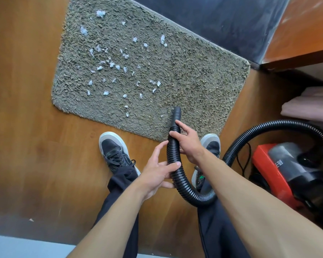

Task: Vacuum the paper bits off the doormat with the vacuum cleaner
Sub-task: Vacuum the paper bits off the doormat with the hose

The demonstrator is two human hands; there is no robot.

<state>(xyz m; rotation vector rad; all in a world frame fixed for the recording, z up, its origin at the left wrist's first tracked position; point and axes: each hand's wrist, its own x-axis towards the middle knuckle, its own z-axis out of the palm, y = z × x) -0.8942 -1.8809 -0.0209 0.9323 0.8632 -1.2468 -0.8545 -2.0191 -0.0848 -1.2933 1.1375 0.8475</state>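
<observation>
both hands on the hose, nozzle at the near edge of the mat

the right hand grips the black ribbed hose just behind its smooth nozzle, fingers curled over the top. the left hand holds the same hose a little lower, thumb pressed across it and fingers wrapped beneath, with the index finger stretched up alongside. the nozzle points away from the person and sits over the near edge of the doormat; whether its tip touches the pile cannot be told.

the doormat is shaggy and grey-green, lying at an angle on the wooden floor. the paper bits, pale and torn, are scattered mostly over its left and middle parts, and the closest ones lie just to the left of the nozzle. one stray scrap lies on the floor, well apart from the mat.

from the hands the hose loops down, then arcs up to the right and into the vacuum cleaner, a red and grey body standing on the floor at the right, with a thin black cord beside it.

the left shoe stands on the floor just short of the mat; the right shoe is at the mat's near corner. folded pink cloth lies at the far right.
</observation>
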